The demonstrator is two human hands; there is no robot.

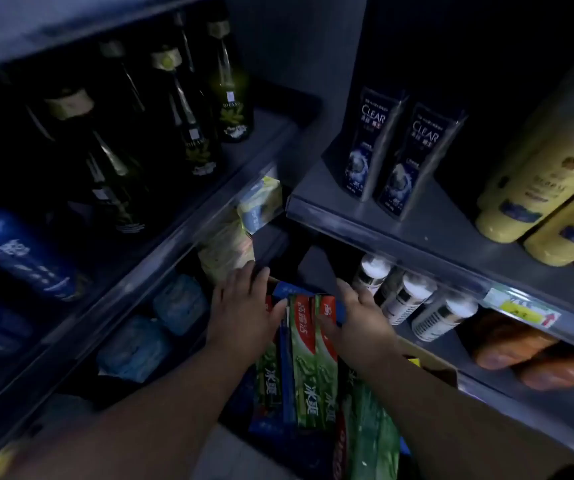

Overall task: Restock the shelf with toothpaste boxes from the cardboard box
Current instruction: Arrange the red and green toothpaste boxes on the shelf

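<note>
A bundle of green-and-red toothpaste boxes (pixel 308 355) is pressed between the left hand (pixel 244 306) and the right hand (pixel 358 317), with the fingers of both spread and nearly straight. It stands low in the cardboard box (pixel 432 367), beside the lower shelf (pixel 507 400). The pick-up is judged to be in hand. A firm squeeze and a lift towards a shelf gap are called for next.

Dim and blue-tinted throughout, brightest around the toothpaste boxes (pixel 308 348). Near black above and to the right of them. Soft and smeared up and left of them, on the bottles (pixel 188 109) — and bent by the wide lens far from them.
</note>
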